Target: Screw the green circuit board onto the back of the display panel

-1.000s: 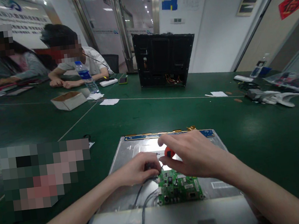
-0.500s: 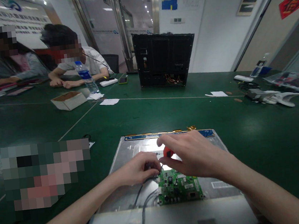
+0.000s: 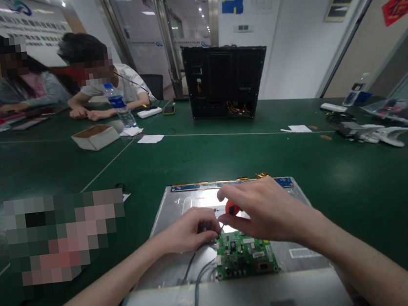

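A green circuit board (image 3: pixel 245 254) lies on the back of a flat silver display panel (image 3: pixel 174 215) in front of me. My right hand (image 3: pixel 258 210) is curled over the board's far edge, its fingers closed around a screwdriver (image 3: pixel 231 208) with a red and black handle. The thin shaft slants down toward the board's far left corner. There my left hand (image 3: pixel 198 227) rests with thumb and fingers pinched together; what lies between the fingertips is hidden. Grey cables (image 3: pixel 197 286) run from beside the board toward me.
A blue strip board (image 3: pixel 200 186) lines the panel's far edge. Farther back on the green table (image 3: pixel 226 158) stand a black monitor housing (image 3: pixel 225 82), an open box (image 3: pixel 95 138) and a water bottle (image 3: pixel 119 105). Two people sit at the far left. Cables and grey parts (image 3: pixel 367 132) lie at right.
My right hand and the screwdriver have shifted very slightly to the right. My left hand keeps its pinch at the board's corner.
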The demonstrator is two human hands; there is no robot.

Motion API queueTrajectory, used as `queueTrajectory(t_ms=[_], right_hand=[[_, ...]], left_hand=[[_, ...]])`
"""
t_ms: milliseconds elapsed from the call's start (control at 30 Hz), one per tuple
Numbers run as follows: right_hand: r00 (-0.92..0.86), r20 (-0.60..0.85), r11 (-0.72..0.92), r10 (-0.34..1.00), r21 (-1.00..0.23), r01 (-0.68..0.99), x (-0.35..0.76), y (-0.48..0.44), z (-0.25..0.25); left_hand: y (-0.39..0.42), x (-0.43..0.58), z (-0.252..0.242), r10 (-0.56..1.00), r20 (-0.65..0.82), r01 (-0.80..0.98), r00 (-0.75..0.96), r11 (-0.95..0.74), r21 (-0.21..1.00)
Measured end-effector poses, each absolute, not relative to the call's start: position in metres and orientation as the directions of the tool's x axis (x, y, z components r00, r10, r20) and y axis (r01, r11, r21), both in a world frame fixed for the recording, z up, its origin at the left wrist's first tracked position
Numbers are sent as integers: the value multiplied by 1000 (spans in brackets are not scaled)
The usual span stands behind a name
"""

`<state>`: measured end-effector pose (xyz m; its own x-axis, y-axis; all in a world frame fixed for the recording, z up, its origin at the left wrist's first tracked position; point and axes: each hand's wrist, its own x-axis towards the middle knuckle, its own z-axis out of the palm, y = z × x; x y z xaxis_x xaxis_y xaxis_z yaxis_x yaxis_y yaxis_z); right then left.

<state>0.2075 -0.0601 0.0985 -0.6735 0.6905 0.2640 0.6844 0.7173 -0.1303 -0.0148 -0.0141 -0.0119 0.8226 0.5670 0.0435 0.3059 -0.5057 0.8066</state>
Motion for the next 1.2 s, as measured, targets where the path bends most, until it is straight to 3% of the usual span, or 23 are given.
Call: queueTrajectory(t_ms=[567,700,833,1000,1200], right_hand=[[-634,333,704,698,-155,693,219,-57,104],[-593,366,679,718,-179,712,227,-54,108],[-502,377,601,778,-215,770,241,-49,113],[-335,325,446,884,-375,813,269,-44,101],[-74,179,185,981,-752,633,307,-53,49]], left_hand=[[-17,-14,-4,589,44,316,807,-493,811],[-17,-12,-1,690,95,361,717,-484,797],[-13,-11,-6,808,202,488,553,-510,708],[-8,-12,-11,807,249,568,536,-562,601],[-6,-7,-9,793,235,603,562,-587,540]])
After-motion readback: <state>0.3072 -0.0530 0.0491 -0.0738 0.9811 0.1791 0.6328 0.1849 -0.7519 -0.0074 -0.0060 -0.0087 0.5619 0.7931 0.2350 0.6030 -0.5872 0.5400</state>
